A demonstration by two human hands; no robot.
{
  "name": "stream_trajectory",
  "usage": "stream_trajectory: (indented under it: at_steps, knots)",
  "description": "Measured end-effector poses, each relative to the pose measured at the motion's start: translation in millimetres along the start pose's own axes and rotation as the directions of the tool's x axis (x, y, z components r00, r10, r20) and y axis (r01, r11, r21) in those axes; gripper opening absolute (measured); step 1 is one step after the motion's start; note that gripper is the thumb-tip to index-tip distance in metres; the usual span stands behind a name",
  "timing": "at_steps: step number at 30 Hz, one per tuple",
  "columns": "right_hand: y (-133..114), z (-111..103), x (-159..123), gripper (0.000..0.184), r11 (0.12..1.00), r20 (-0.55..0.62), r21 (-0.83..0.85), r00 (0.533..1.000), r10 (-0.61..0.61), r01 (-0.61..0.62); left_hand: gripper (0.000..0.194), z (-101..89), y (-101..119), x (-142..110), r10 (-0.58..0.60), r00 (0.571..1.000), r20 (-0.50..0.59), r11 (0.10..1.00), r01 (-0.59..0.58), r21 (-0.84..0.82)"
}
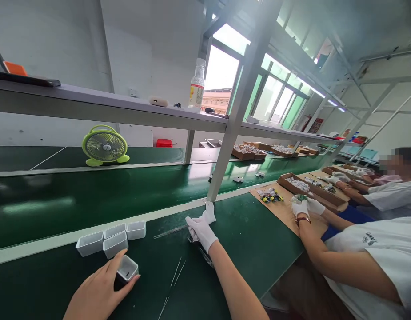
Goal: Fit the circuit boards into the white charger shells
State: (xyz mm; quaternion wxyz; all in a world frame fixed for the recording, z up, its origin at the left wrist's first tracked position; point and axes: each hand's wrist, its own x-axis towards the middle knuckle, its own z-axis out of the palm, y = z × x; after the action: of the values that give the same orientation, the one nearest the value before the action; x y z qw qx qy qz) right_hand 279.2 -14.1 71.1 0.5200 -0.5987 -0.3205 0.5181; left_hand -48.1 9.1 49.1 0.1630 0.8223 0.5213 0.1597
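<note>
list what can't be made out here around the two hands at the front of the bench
- Head view: the left hand covers one side of the small white tray; what the tray holds is too small to tell.
- Head view: the gloved right hand hides the item under it; whether its grip is closed cannot be told.
- Head view: parts on the cardboard sheet are too small to identify.
- Head view: the neighbour's face is blurred.

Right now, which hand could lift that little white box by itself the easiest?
Probably the left hand: its fingers already wrap the small white tray. The gloved right hand is further off, resting on the green table beside the tweezers.
</note>
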Motion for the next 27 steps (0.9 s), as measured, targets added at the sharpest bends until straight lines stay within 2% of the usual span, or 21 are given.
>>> stream_trajectory:
  at_steps: [3, 7, 10, 13, 19, 27]
  knots:
    - [4, -1, 1, 0.054, 1.000, -0.007, -0.007, 1.000, -0.022, 0.022, 0.077, -8.4, 13, -7, 0.049, 0.999, -0.014, 0.996, -0.048, 0.073]
    - [7, -4, 2, 0.058, 0.997, -0.004, -0.012, 0.998, -0.070, 0.070, 0.074, -16.5, 22, -12, 0.056, 0.998, -0.028, 0.993, -0.053, 0.103]
    - [8, -6, 1, 0.062, 0.998, 0.043, -0.004, 0.997, -0.064, 0.065, 0.073, -19.1, 24, -13, 0.065, 0.996, -0.062, 0.992, -0.058, 0.108]
    - [9, -6, 1, 0.063, 0.997, 0.041, -0.015, 0.996, -0.077, 0.077, 0.073, -18.2, 24, -14, 0.074, 0.991, -0.111, 0.995, -0.066, 0.073]
    - [13, -6, 4, 0.064, 0.997, 0.050, 0.018, 0.996, -0.072, 0.072, 0.064, -14.2, 22, -15, 0.157, 0.962, -0.225, 0.988, -0.155, 0.028]
    - [15, -10, 4, 0.067, 0.994, 0.041, 0.024, 0.994, -0.104, 0.103, 0.057, -17.1, 28, -17, 0.088, 0.983, -0.159, 0.989, -0.105, -0.100]
